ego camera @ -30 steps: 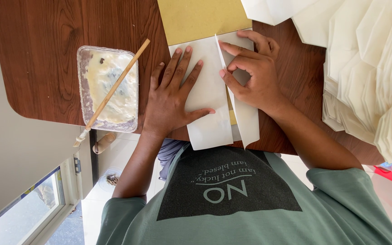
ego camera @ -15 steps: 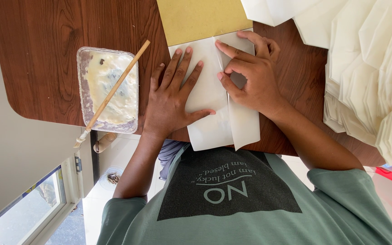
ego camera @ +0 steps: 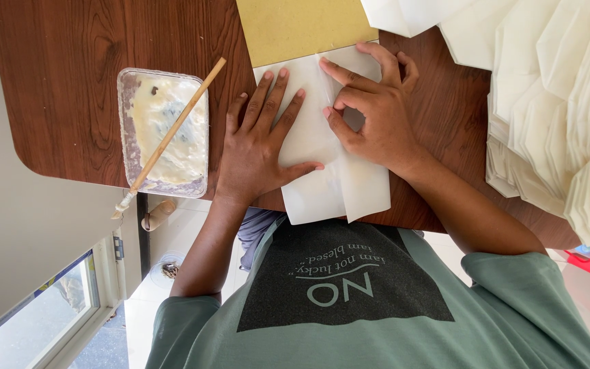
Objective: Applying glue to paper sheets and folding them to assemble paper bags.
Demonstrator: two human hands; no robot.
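Observation:
A white paper sheet [ego camera: 312, 198] lies on the brown wooden table [ego camera: 69, 75], with its near end hanging over the table edge. My left hand [ego camera: 257, 147] rests flat on the sheet's left part, fingers spread, holding it down. My right hand [ego camera: 373, 119] is on the sheet's right part. Its thumb and forefinger are curled together, pinching the folded flap along a crease. A yellow sheet [ego camera: 295, 27] lies under the far end of the white paper.
A clear plastic tray [ego camera: 162, 133] of pale paste sits left of my left hand, a thin wooden brush [ego camera: 172, 130] lying across it. A big pile of folded cream paper pieces [ego camera: 554, 102] fills the right side. Floor and a window frame [ego camera: 69, 307] show below left.
The paper flap that stood up on the right has been folded over and pressed flat. My right hand shifted along the crease. My left hand stayed in place.

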